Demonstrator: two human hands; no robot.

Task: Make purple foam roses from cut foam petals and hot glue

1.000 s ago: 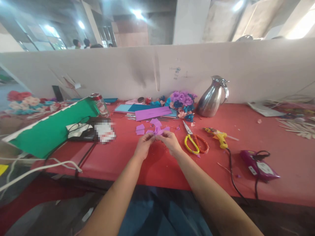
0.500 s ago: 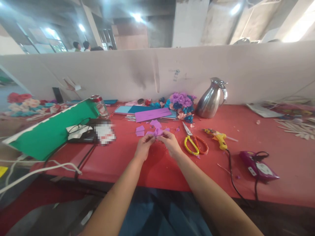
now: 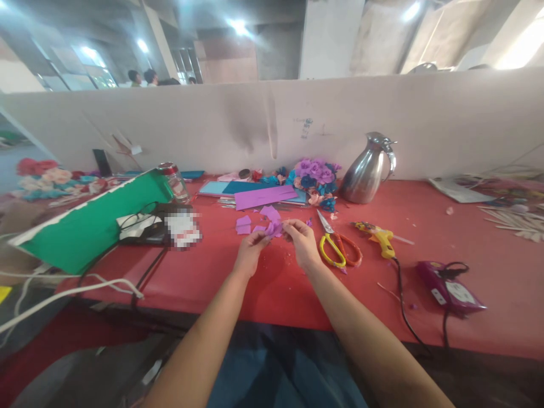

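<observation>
Over the red table, my left hand [image 3: 250, 252] is closed in a pinch on a small purple paper flower [image 3: 274, 228]. My right hand [image 3: 305, 245] has its thumb and fingers pinched at the flower's right edge, and its fingertips partly cover that side. Cut purple paper pieces [image 3: 243, 225] lie just beyond and left of the hands. A wider purple paper sheet [image 3: 263, 197] rests behind them on blue sheets. Close to my right hand lie scissors [image 3: 334, 247] with yellow and orange handles, their blades pointing away.
A yellow glue gun [image 3: 380, 239] is corded toward a purple box [image 3: 450, 288] at right. Behind stand a steel jug [image 3: 364, 173] and a bunch of paper flowers [image 3: 315, 174]. A green board [image 3: 93, 226] and a red-lidded jar [image 3: 174, 184] are at left.
My right hand has shifted slightly right and up, its fingers now at the flower's edge instead of close against my left hand. The left hand keeps its hold.
</observation>
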